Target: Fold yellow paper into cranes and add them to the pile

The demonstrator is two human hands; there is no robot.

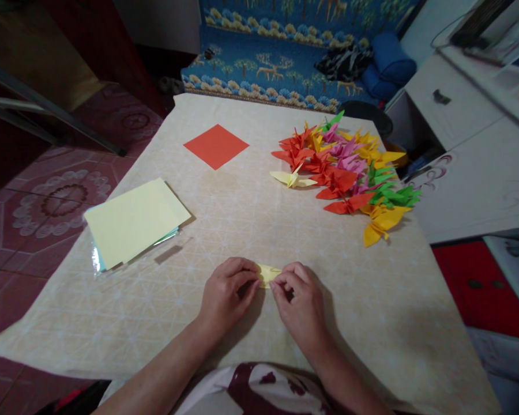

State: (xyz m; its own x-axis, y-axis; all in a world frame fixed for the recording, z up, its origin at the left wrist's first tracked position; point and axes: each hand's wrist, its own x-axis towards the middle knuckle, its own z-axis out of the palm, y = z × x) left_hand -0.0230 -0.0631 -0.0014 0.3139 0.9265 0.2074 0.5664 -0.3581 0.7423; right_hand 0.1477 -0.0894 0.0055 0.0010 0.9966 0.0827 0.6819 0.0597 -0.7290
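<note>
one folded paper (267, 276), pale yellow, small; pinched at both ends

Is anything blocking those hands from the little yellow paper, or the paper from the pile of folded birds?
Nothing visible does. The left hand and right hand both hold the yellow paper. Between it and the pile of folded birds, farther away and to the right, no other object shows.

Blue deer-and-tree cover (236, 63) beyond the far edge of the cloth-covered table (384, 311), dark patterned cloth (345, 62) beside blue cushions (392, 56), white cabinet (488, 173) with dark handle (442, 97) at right, red tiled floor (19, 199) at left, slanting metal frame (80, 124)
</note>
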